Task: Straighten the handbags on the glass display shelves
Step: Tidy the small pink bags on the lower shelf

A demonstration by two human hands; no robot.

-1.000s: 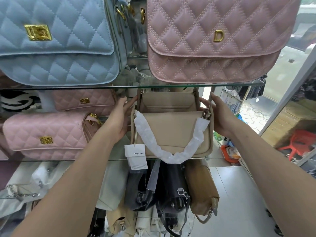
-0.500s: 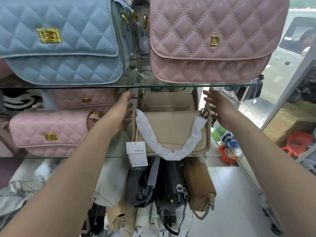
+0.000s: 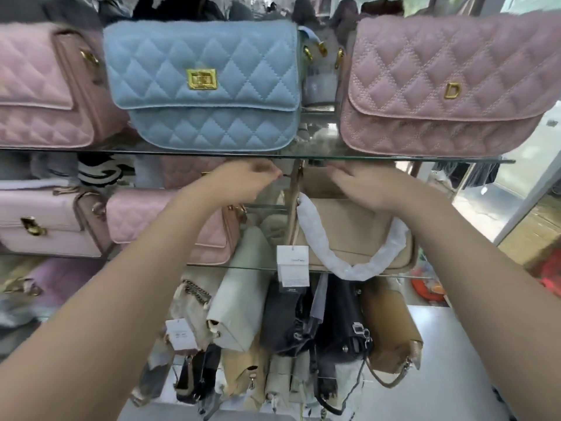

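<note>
1. Left hand [image 3: 243, 183] is up just under the upper glass shelf [image 3: 334, 155]. Its fingers are curled, the tips bunched beside the thin strap at the left end of the beige smooth-leather handbag [image 3: 358, 235]. Blur hides whether they pinch it.
2. The right hand [image 3: 367, 188] lies over the top of the same bag, back towards me, fingers bent and reaching left. I cannot tell whether they grip.
3. That bag stands upright on the lower glass shelf [image 3: 206, 265], right of centre. Its white paper-wrapped handle [image 3: 315, 235] droops down the front, and a white hang tag [image 3: 293, 262] dangles at its left corner.
4. Left of it sit a pink quilted handbag [image 3: 133, 220] and, farther left, a pale pink smooth handbag [image 3: 39, 220].
5. On the upper shelf, a blue quilted handbag with a gold clasp [image 3: 206, 86] stands left of a pink quilted handbag with a gold letter D [image 3: 440, 86].
6. Beneath, a cream bag [image 3: 239, 299], a black bag [image 3: 343, 314] and a tan bag [image 3: 391, 329] crowd together.
</note>
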